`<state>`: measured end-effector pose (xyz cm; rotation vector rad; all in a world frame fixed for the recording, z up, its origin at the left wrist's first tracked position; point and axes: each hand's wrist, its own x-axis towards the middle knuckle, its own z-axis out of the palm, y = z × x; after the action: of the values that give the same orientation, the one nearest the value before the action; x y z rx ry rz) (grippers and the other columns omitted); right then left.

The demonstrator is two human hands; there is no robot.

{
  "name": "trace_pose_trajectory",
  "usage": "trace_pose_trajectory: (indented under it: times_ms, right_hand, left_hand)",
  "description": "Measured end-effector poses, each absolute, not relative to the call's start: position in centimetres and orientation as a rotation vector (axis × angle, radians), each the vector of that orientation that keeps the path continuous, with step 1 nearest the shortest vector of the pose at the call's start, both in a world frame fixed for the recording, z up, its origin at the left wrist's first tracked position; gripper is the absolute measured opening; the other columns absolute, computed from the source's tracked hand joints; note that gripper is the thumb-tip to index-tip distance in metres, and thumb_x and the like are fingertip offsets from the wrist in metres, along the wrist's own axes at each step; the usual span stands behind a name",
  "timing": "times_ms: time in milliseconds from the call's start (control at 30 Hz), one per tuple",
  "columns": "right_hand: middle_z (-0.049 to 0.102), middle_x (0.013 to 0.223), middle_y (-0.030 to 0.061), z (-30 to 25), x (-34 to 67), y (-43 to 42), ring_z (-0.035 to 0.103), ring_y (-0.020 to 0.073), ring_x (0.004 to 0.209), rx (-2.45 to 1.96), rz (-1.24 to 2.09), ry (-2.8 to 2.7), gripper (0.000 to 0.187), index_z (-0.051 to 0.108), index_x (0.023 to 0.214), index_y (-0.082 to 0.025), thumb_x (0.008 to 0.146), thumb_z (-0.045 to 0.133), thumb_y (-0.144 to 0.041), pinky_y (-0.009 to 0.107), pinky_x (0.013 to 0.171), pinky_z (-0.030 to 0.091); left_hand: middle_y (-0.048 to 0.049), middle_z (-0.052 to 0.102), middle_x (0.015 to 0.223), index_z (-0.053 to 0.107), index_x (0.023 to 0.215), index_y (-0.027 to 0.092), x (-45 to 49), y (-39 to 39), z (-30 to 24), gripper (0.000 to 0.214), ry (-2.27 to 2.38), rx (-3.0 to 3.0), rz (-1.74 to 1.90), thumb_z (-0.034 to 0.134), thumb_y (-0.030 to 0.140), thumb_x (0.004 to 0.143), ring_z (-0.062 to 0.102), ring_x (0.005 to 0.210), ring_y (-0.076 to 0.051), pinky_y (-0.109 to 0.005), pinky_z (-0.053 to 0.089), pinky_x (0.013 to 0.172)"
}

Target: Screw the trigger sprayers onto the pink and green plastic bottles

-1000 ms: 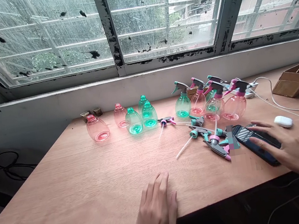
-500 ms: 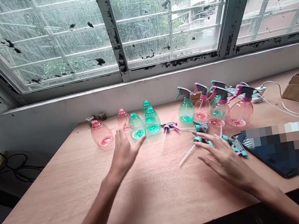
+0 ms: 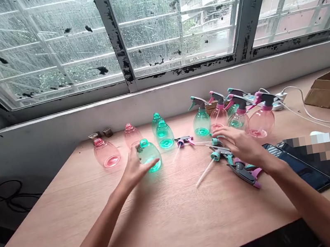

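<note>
My left hand (image 3: 134, 168) wraps around an uncapped green bottle (image 3: 149, 154) near the middle of the wooden table (image 3: 168, 223). My right hand (image 3: 239, 143) hovers with fingers spread over a heap of loose spray trigger heads (image 3: 237, 164) and touches the top ones. Two uncapped pink bottles (image 3: 105, 153) and two more green ones (image 3: 163, 134) stand behind my left hand. Several bottles with trigger heads fitted (image 3: 238, 114) stand at the back right.
Two phones (image 3: 303, 166) lie at the right front edge, partly blurred. A white power strip with cables (image 3: 277, 101) and a cardboard box (image 3: 328, 87) sit at the far right. A window sill (image 3: 160, 95) runs behind the table.
My left hand has reached forward and closed around the green bottle, which now sits nearer to me. My right hand has moved forward onto the heap of trigger heads.
</note>
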<state>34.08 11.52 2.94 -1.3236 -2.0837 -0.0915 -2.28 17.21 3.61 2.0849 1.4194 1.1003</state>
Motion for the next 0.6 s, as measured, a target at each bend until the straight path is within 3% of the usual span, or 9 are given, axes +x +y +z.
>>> trace_pose_trajectory:
  times_ms: [100,200,300,433,500,600]
  right_hand:
    - [0.070,0.117,0.0113,1.3,34.7,10.7,0.062,0.0298,0.108,-1.306,-0.020,-2.259,0.031,0.068,0.114,-0.020,0.094,0.048,-0.011,0.046,0.093,0.048]
    - [0.068,0.118,0.0168,0.1,34.7,11.1,0.060,0.0372,0.107,-1.331,0.000,-2.321,0.034,0.071,0.112,-0.018,0.087,0.052,-0.006,0.056,0.091,0.044]
    - [0.069,0.106,0.0166,0.2,34.4,11.9,0.060,0.0388,0.101,-1.329,0.041,-2.317,0.024,0.074,0.099,-0.019,0.085,0.057,-0.009,0.060,0.087,0.043]
    - [0.067,0.113,0.0133,1.1,33.7,11.8,0.059,0.0386,0.110,-1.239,0.146,-2.213,0.011,0.071,0.093,-0.023,0.085,0.065,-0.021,0.059,0.093,0.041]
    - [0.065,0.121,0.0112,1.4,33.0,10.7,0.059,0.0344,0.114,-1.173,0.210,-2.094,0.016,0.065,0.104,-0.026,0.088,0.063,-0.026,0.054,0.095,0.045]
    - [0.063,0.118,0.0089,1.9,31.7,8.1,0.066,0.0268,0.105,-1.070,0.295,-1.809,0.029,0.043,0.124,-0.030,0.096,0.052,-0.031,0.043,0.084,0.054]
  left_hand:
    - [-0.0129,0.060,0.127,0.044,0.132,0.022,-2.2,11.1,3.0,0.066,1.380,2.031,1.047,0.075,0.040,0.077,0.063,0.113,-0.030,-0.048,0.051,0.098]
    - [-0.0130,0.056,0.134,0.033,0.141,0.027,-0.9,4.8,1.7,0.076,1.370,1.971,1.004,0.074,0.038,0.078,0.062,0.118,-0.031,-0.046,0.050,0.101]
    - [-0.0129,0.050,0.144,0.016,0.146,0.031,0.4,0.9,0.7,0.093,1.385,1.733,1.060,0.077,0.036,0.076,0.046,0.137,-0.033,-0.051,0.035,0.115]
    - [-0.0136,0.055,0.139,0.039,0.128,0.026,0.8,-0.3,0.6,0.071,1.327,1.589,1.057,0.081,0.035,0.071,0.048,0.134,-0.035,-0.050,0.037,0.113]
    - [-0.0118,0.057,0.136,0.042,0.126,0.027,0.7,-0.4,1.0,0.069,1.277,1.520,1.087,0.082,0.033,0.070,0.050,0.133,-0.034,-0.046,0.040,0.110]
    - [-0.0091,0.058,0.137,0.042,0.131,0.030,0.6,-0.7,1.7,0.074,1.257,1.359,1.179,0.082,0.034,0.069,0.049,0.133,-0.033,-0.045,0.042,0.108]
